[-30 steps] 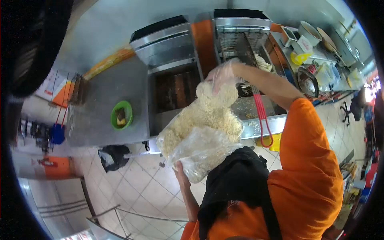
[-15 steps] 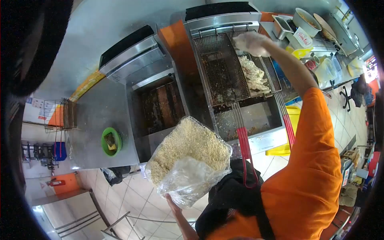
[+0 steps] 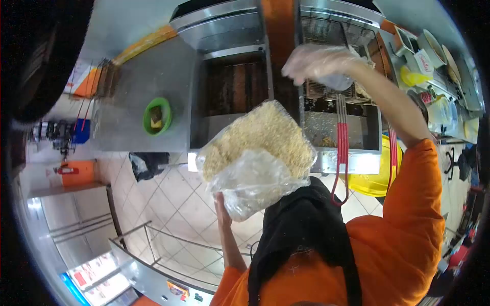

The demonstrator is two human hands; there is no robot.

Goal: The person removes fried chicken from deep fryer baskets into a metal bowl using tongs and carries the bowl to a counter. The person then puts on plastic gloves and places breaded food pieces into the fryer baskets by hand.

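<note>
My left hand [image 3: 221, 206] grips the near end of a clear plastic bag [image 3: 250, 178] from below. The bag lies partly folded back over a wide, tilted bed of pale, crumb-like pieces [image 3: 260, 127]. Over the gap between two fryers hovers my right hand [image 3: 319, 64], in a clear plastic glove, fingers stretched leftward and slightly bent, with nothing visible in them. Beneath and behind it sit wire fryer baskets [image 3: 321, 30] with red handles [image 3: 342, 148]. White-coated food [image 3: 363, 92] in the right basket is mostly hidden by my hand and forearm.
The left fryer [image 3: 235, 84] holds dark contents. On the steel counter [image 3: 127, 122] stands a green bowl [image 3: 157, 116] with a yellow and dark item inside. A yellow tub [image 3: 370, 178] is below the right fryer. Bowls and containers [image 3: 431, 48] crowd the far right counter.
My right hand has come left and away from above the right basket toward the crumb-like pieces. My view has shifted, and the bag remains in my left hand.
</note>
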